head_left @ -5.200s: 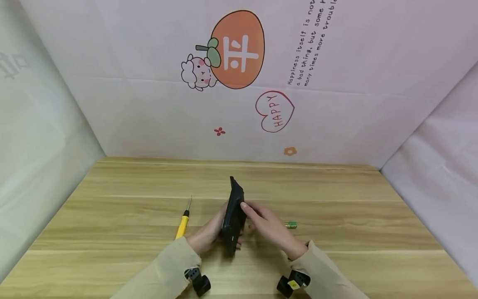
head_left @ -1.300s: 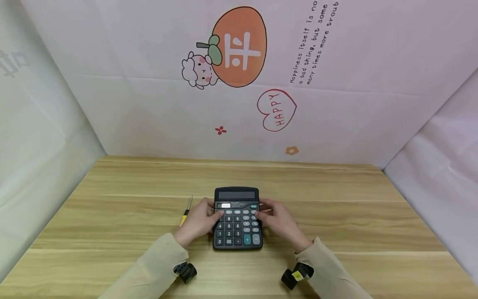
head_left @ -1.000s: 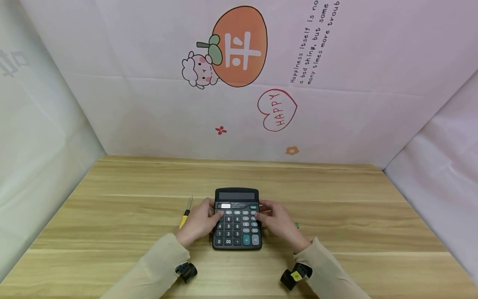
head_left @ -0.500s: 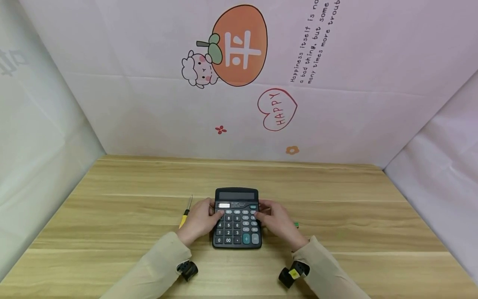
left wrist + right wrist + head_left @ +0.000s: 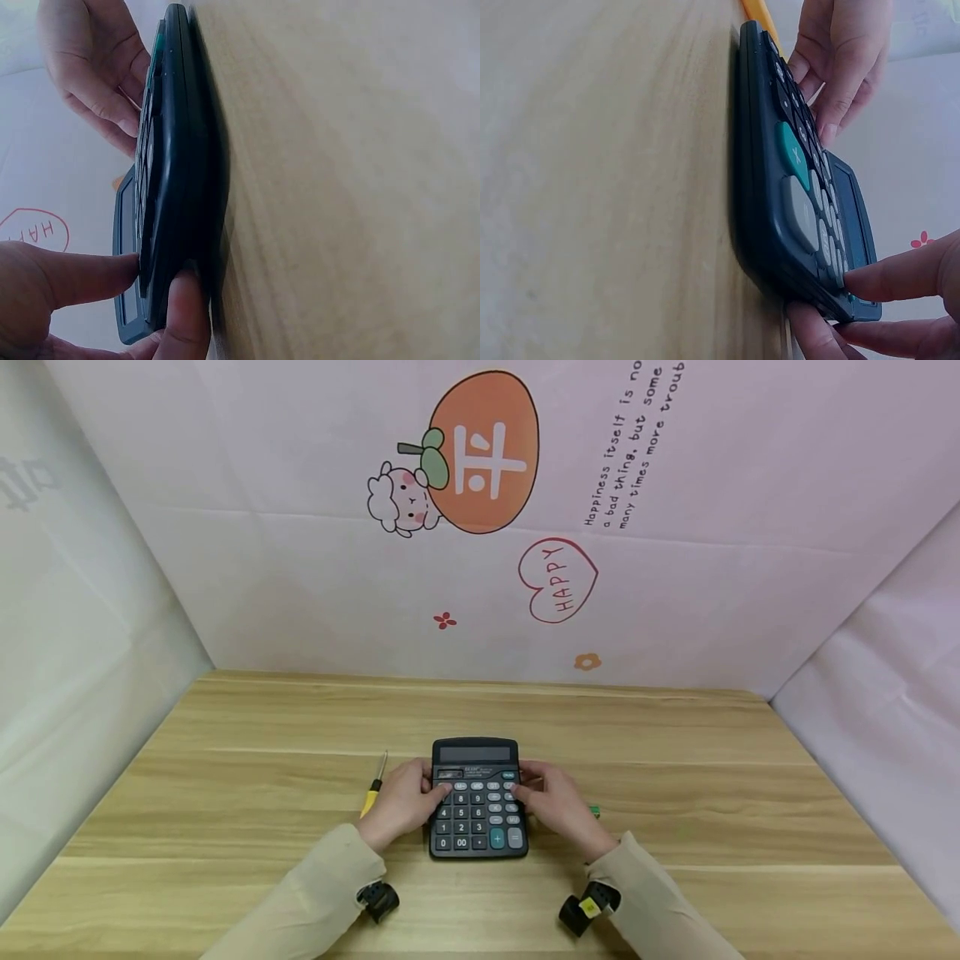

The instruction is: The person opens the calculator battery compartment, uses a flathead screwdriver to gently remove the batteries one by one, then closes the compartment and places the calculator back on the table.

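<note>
A black desk calculator (image 5: 477, 814) faces up in the middle of the table, its keys toward the head camera and its display at the far end. My left hand (image 5: 401, 802) grips its left edge, thumb on the upper left keys and fingers at the underside. On the opposite edge my right hand (image 5: 558, 802) pinches it the same way, thumb (image 5: 889, 276) by the upper right keys. Both wrist views show the calculator's body (image 5: 176, 150) low over the wood; whether its underside touches cannot be told. The calculator's back is hidden.
A screwdriver with a yellow handle (image 5: 371, 799) lies left of my left hand, partly covered by it. Just past my right hand shows the green end of what looks like a battery (image 5: 595, 811). A white printed sheet (image 5: 300, 585) stands behind the wooden table (image 5: 675, 777).
Several seconds ago the calculator stood on edge between my hands; it has since turned face up. Over the last second it barely moves, and the glare on its small solar window has faded.
</note>
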Demonstrator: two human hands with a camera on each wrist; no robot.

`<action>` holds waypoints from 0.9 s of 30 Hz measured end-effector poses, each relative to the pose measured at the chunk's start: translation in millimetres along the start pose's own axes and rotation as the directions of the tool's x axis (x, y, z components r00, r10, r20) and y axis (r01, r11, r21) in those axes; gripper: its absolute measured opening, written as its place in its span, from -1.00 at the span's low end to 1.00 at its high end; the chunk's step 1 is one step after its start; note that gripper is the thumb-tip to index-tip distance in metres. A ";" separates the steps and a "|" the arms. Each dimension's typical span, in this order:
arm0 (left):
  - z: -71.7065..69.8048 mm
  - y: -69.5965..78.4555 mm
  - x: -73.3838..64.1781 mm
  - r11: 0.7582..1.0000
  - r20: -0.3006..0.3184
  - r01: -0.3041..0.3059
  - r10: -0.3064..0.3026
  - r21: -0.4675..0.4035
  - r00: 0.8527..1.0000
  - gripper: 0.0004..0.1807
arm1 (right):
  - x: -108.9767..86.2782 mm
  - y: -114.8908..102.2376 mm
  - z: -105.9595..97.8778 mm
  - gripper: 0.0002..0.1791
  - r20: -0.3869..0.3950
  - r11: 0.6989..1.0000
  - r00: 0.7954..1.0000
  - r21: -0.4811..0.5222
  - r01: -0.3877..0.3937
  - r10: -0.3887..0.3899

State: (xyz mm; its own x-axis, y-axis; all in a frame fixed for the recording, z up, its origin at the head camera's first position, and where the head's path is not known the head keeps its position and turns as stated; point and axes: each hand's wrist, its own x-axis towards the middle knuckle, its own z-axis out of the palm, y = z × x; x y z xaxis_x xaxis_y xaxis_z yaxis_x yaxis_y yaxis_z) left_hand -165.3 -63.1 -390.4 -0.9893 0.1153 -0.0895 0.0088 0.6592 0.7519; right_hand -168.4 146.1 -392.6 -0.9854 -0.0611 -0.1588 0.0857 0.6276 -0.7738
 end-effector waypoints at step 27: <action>-0.6 -4.1 4.1 0.998 0.019 0.008 -0.007 -0.059 1.000 -0.68 | 0.7 5.6 -1.1 -0.51 0.013 1.000 1.000 0.020 0.022 -0.022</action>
State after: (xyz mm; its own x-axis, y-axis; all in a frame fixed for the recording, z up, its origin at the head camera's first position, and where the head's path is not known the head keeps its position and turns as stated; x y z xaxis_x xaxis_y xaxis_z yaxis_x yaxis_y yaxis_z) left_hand -169.5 -65.8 -393.4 -0.9864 0.1248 -0.1066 -0.0074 0.6151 0.7884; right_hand -168.7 150.5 -396.4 -0.9850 -0.0855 -0.1499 0.0672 0.6102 -0.7894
